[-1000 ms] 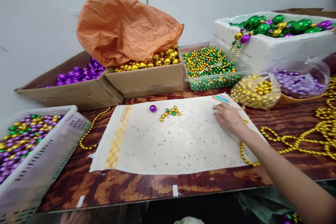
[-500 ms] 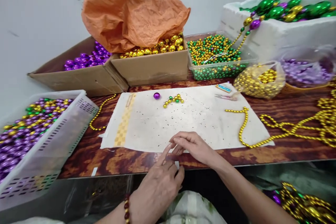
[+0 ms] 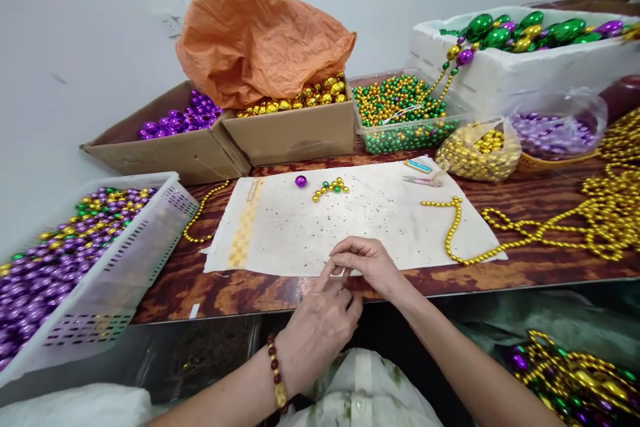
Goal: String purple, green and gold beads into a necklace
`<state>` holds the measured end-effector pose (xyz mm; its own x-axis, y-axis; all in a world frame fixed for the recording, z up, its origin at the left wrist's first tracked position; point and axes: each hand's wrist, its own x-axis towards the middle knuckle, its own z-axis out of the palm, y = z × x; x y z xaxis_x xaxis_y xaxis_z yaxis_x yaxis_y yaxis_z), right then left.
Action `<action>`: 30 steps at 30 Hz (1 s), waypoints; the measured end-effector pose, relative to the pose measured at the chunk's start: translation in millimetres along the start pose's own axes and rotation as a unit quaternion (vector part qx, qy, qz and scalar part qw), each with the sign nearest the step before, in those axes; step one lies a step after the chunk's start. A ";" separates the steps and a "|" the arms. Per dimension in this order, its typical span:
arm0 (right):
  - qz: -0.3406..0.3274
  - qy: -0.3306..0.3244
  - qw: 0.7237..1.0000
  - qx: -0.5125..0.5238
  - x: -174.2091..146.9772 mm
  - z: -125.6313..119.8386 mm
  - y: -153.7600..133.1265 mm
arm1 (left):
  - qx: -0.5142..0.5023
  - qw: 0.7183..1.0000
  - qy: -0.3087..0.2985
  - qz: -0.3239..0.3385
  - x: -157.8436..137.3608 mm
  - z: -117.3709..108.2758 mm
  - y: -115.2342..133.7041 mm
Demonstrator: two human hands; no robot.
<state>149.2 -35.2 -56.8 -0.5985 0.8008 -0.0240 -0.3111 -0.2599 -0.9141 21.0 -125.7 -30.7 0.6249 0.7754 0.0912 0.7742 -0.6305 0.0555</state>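
Observation:
My left hand (image 3: 327, 323), with a beaded bracelet (image 3: 275, 373) on its wrist, meets my right hand (image 3: 369, 263) at the front edge of the white cloth (image 3: 280, 240). The fingertips of both are pinched together; whatever they hold is too small or hidden to make out. Farther back on the cloth lie a purple ball bead (image 3: 301, 181) and a small cluster of gold and green beads (image 3: 331, 189). A thin needle-like piece (image 3: 370, 187) rests to their right. Small thread snips (image 3: 420, 181) and a blue-labelled packet (image 3: 419, 165) are at the cloth's back right.
A gold bead strand (image 3: 453, 233) crosses the cloth's right side. Around the table stand a white basket of beads (image 3: 165, 227), cardboard boxes (image 3: 295, 133), a clear bin of beads (image 3: 400, 140), a bag of gold beads (image 3: 477, 157) and a white foam box (image 3: 505, 73).
The view has shifted, so the table sits slightly differently in the picture. My hands stay together at the cloth's front edge, with the left fingers drawn closer to the right ones.

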 end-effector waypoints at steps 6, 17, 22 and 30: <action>-0.025 0.009 0.999 0.024 -6.0 5.2 -2.7 | 0.051 0.999 -0.006 -0.004 -5.0 8.0 5.5; 0.003 -0.092 0.995 0.049 -23.9 -7.3 -10.3 | 0.162 0.986 -0.033 0.018 -8.9 3.9 20.7; -0.010 -0.085 0.994 0.064 -30.4 -3.6 -10.4 | 0.291 0.951 -0.102 -0.004 -9.3 6.3 33.0; -0.013 -0.026 0.999 0.032 -35.8 13.3 -19.9 | 0.205 0.976 -0.041 -0.063 -15.8 13.7 37.2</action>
<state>167.1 -65.8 -32.3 -0.6260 0.7795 0.0213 -0.3730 -0.2753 -0.8861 41.3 -160.9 -43.6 0.5148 0.8568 0.0285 0.8101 -0.4754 -0.3432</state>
